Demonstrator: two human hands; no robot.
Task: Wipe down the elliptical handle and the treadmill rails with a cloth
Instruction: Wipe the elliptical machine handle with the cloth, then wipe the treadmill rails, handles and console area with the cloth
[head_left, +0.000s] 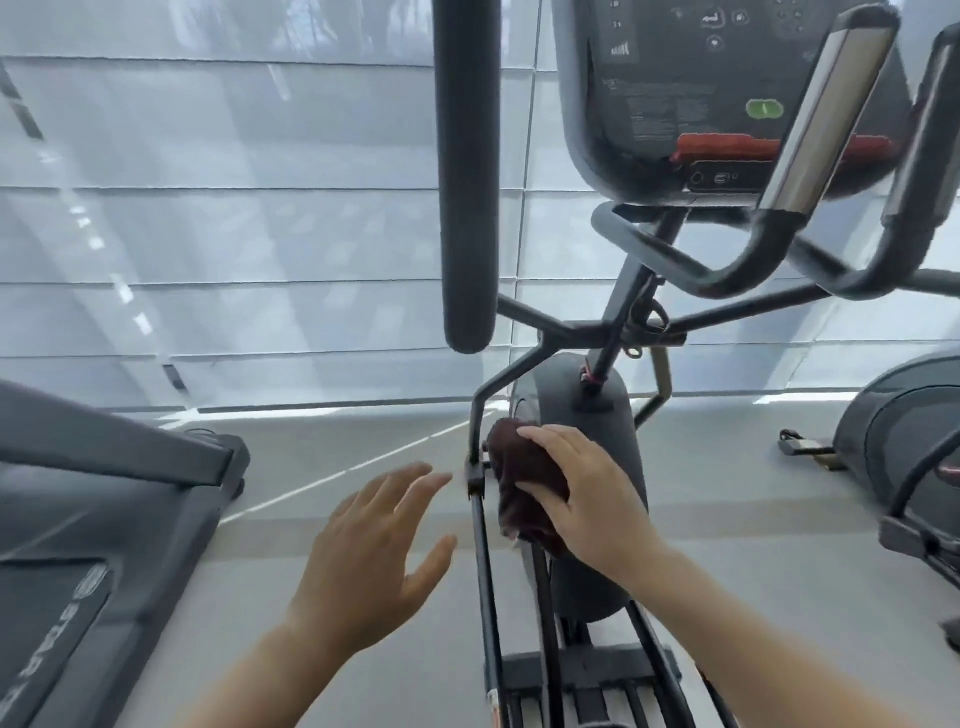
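My right hand (587, 499) grips a dark maroon cloth (519, 483) low down, against the left side of the elliptical's rounded grey housing (597, 415). My left hand (374, 551) hovers open beside it, fingers spread, holding nothing, just left of the thin black link arm (483, 545). The elliptical's long padded handle (465, 176) stands upright above, untouched. The treadmill (93, 493) with its grey side rail (104, 436) lies at the lower left, away from both hands.
The elliptical console (701, 98) with a green button and red bar hangs top right, with fixed curved grips (826, 119) beside it. A second machine (909, 431) stands at the right edge. Grey floor (322, 447) runs between treadmill and elliptical; window blinds fill the background.
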